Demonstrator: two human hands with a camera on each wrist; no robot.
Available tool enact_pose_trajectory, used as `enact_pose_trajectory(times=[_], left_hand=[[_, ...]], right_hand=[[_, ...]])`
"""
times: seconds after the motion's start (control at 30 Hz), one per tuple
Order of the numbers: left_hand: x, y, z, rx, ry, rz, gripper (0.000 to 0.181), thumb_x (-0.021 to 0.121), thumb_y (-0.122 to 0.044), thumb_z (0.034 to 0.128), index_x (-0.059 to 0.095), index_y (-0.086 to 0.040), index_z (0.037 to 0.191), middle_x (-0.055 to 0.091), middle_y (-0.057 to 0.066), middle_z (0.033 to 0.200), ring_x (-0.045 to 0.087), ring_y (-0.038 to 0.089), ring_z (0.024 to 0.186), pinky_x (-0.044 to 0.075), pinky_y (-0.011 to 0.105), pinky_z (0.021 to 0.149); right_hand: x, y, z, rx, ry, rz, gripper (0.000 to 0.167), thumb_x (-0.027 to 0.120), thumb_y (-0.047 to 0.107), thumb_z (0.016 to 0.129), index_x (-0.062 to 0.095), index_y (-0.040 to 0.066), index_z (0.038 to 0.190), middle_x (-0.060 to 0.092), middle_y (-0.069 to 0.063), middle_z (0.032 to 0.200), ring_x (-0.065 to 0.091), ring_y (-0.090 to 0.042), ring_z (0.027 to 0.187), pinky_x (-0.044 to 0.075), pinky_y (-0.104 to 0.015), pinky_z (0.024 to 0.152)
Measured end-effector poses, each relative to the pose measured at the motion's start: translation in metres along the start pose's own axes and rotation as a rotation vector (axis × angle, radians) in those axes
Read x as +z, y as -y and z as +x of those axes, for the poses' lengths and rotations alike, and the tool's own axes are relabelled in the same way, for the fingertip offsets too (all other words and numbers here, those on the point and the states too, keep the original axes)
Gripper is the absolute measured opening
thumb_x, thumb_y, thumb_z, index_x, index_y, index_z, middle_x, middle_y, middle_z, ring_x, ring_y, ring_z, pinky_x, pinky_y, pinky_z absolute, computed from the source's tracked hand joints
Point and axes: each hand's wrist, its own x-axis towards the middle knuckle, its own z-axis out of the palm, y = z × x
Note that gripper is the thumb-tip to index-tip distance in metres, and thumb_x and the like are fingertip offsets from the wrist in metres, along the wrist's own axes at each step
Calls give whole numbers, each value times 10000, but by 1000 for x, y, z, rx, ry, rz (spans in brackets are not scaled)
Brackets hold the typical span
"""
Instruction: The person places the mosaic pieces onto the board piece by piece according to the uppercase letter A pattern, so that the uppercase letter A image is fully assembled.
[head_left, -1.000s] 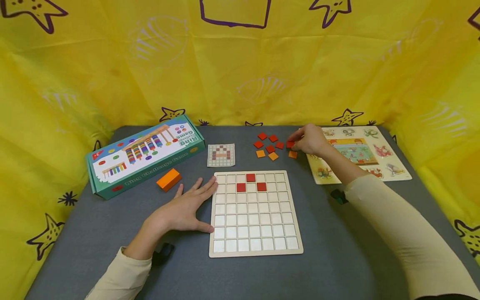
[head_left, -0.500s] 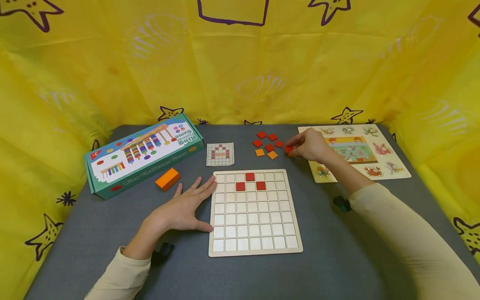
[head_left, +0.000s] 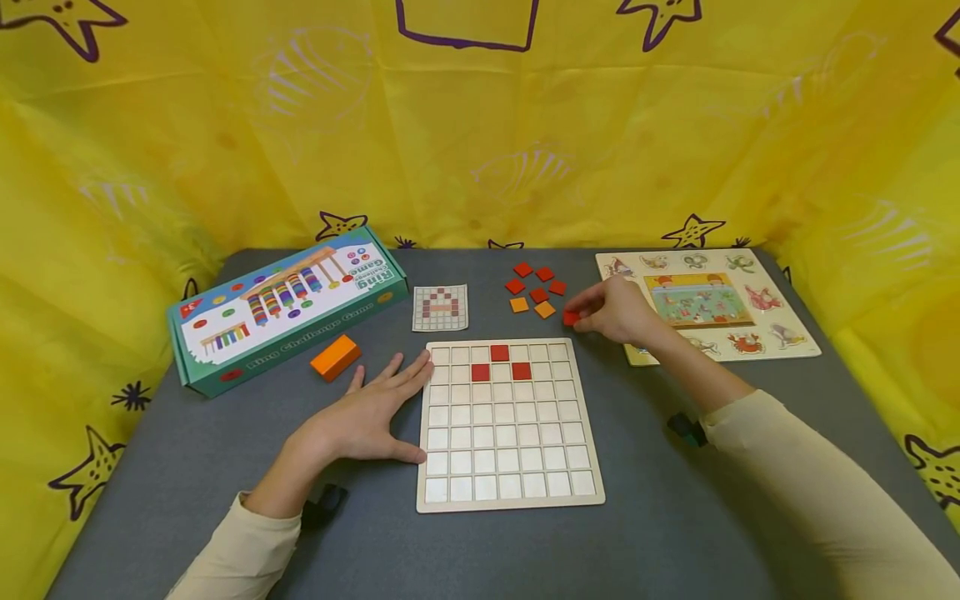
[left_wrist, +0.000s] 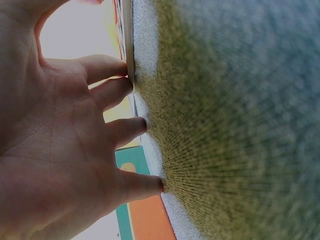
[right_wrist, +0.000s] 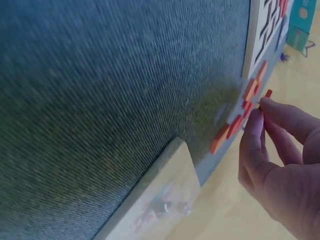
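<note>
My right hand (head_left: 618, 310) pinches a red square tile (head_left: 571, 318) between thumb and fingers, right of the loose tiles. In the right wrist view a thin edge of this red tile (right_wrist: 269, 93) shows above the fingertips. A wooden grid board (head_left: 483, 437) lies in the middle of the table, with three red tiles (head_left: 521, 371) set in its upper cells. Along the board's left edge rests my left hand (head_left: 363, 425), its fingers spread and its thumb lower down; the left wrist view shows its palm, fingertips on the table and board edge.
Several loose red tiles (head_left: 539, 296) and orange tiles (head_left: 544, 310) lie beyond the board. Left of them is a small pattern card (head_left: 440, 327). A green game box (head_left: 292, 308) and an orange block (head_left: 336, 358) stand left; a sea-animal puzzle board (head_left: 795, 312) lies right.
My right hand has drawn the red tile slightly left and nearer to me from its place beside the puzzle board. The left hand has stayed against the board.
</note>
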Motion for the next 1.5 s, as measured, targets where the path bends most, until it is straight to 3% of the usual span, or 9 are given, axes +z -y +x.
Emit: enact_pose_trajectory(times=[0.23,0.57,1.0,1.5], left_hand=[[0,0,-1,-2,0,0,1228,871,-582,769,162,-176,1686,52,18,1773,34,435,1617,-35,833,1141],[0,-1,-1,-1,-3,-3,1228,876,-571,769,166,-168,1685,54,26,1773,37,438,1616,-34,834,1140],[0,0,1,-8,8,5,1236,870,-588,766,155,-175,1687,51,18,1773,29,436,1617,-38,832,1142],[1,1,1,-5,3,2,1232,868,-585,769,153,-182,1688,49,16,1773,29,436,1617,-40,833,1141]], right_hand=[[9,3,-11,-10,8,38,279,868,84,823,824,67,1098,804,-114,981,724,-244,930,529,-232,683],[22,15,-25,-57,61,76,268,871,76,818,826,59,1082,803,-91,991,698,-157,832,542,-232,696],[27,23,-38,9,94,73,269,863,79,811,833,102,1077,801,-50,944,695,-158,829,547,-261,705],[38,26,-49,-1,147,77,292,795,-7,785,829,108,1051,767,-34,928,650,-174,834,534,-316,736]])
